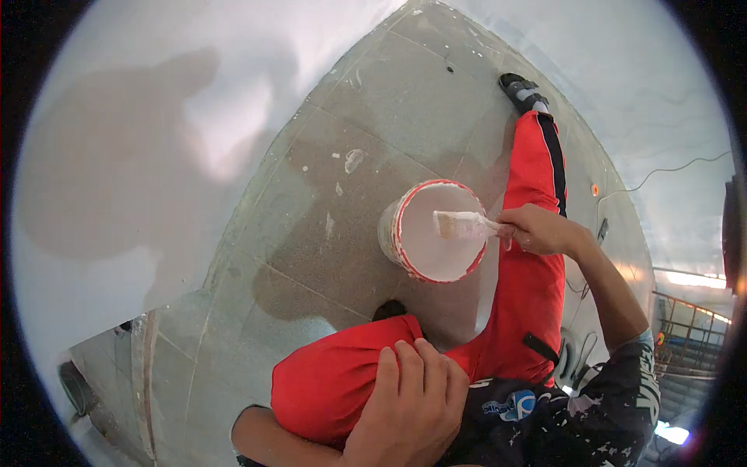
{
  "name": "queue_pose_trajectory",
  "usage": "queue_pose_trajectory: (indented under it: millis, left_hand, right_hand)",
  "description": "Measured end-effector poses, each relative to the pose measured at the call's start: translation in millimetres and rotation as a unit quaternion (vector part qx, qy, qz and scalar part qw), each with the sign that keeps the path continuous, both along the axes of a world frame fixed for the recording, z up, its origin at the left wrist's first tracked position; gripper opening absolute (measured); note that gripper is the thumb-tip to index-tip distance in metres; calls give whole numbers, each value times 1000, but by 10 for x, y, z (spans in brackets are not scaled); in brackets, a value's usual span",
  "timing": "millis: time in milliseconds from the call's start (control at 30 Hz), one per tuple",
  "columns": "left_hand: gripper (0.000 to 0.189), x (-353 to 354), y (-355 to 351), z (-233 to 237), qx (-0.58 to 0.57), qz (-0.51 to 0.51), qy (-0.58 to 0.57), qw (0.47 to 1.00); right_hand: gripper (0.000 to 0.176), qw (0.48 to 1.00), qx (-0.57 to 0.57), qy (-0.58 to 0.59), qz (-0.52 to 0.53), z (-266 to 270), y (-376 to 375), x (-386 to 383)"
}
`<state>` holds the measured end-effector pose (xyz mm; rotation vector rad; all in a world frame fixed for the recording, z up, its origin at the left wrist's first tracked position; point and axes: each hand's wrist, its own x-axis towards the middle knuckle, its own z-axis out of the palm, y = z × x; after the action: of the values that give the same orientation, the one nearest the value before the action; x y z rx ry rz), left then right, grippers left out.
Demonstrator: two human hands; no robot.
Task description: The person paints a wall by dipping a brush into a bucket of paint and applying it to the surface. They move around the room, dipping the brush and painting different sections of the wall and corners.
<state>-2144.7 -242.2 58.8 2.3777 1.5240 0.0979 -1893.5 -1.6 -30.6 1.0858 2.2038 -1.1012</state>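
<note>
Evidently, the work is under way rather than at its start: the brush [465, 226] already wears a thick white coat over its bristles and handle, the bucket [391, 233] is open, and dried-looking white spots [353, 160] mark the tiled floor [424, 101]. A good deal of pale, smooth paint [436, 258] seems to remain inside, though its depth is hard to judge; the white wall [101, 292] at 9 o'clock shows no edge between coated and uncoated parts, so how much is left cannot be told. The bucket stands upright just above the middle of the view, between the legs in red trousers [533, 292], and the brush lies across its mouth with bristles towards 9 o'clock and handle towards 3 o'clock — whether they touch the paint is unclear. The right hand [541, 229] has its grip closed around the handle just outside the rim, at 3 o'clock from the bucket, with the forearm running back towards 5 o'clock, elbow bent. The left hand [416, 405] lies palm down by the bent left knee at 6 o'clock, fingers loosely extended towards 12 o'clock and slightly parted, its grip slack — it has hold of nothing visible.
</note>
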Motion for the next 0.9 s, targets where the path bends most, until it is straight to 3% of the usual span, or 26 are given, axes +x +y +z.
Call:
queue_pose_trajectory:
  millis: [133, 200, 300, 500, 900]
  left_hand:
    - [39, 26, -22, -25, 11, 5, 20, 1000]
    - [38, 20, -20, -17, 3, 0, 21, 1000]
    - [36, 10, -25, -6, 10, -8, 27, 1000]
    - [35, 6, -31, 4, 9, -17, 44, 999]
    - [39, 31, -65, -43, 18, 1, 17, 1000]
  right_hand:
    - [31, 998, -25, 40, -42, -156, -12, 117]
    - [35, 976, -126, 50, -171, -212, -22, 166]
    - [38, 954, -181, 77, -227, -331, -48, 265]
    - [39, 920, -211, 160, -288, -572, -132, 403]
    - [42, 874, -257, 210, -355, -567, -243, 448]
